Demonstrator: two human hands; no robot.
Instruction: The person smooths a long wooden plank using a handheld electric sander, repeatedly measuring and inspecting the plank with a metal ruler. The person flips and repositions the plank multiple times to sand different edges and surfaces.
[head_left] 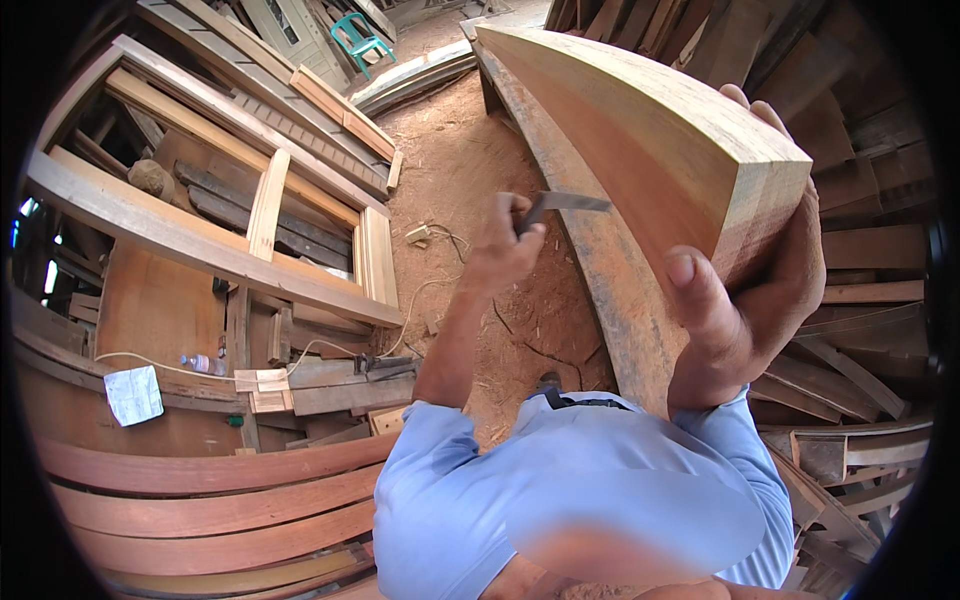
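A long, thick wooden beam (640,120) slants across the upper right, its pale sawn end face (768,205) towards me. My right hand (775,300) is closed around this near end, thumb on the left side and fingers over the far side. Left of the beam, my left hand (505,245) is closed on the dark handle of what looks like a try square (578,202). Its thin metal blade sticks out at an angle, pointing towards the beam's side. Whether blade and beam touch, I cannot tell. Below the beam runs a long, worn wooden bench (615,300).
A wooden frame (265,215) lies over timber on the left. A pale cable (412,300) with a socket (420,236) crosses the dusty floor. Reddish curved boards (220,510) fill the lower left. Stacked planks (860,265) stand right. A green chair (360,42) is far back.
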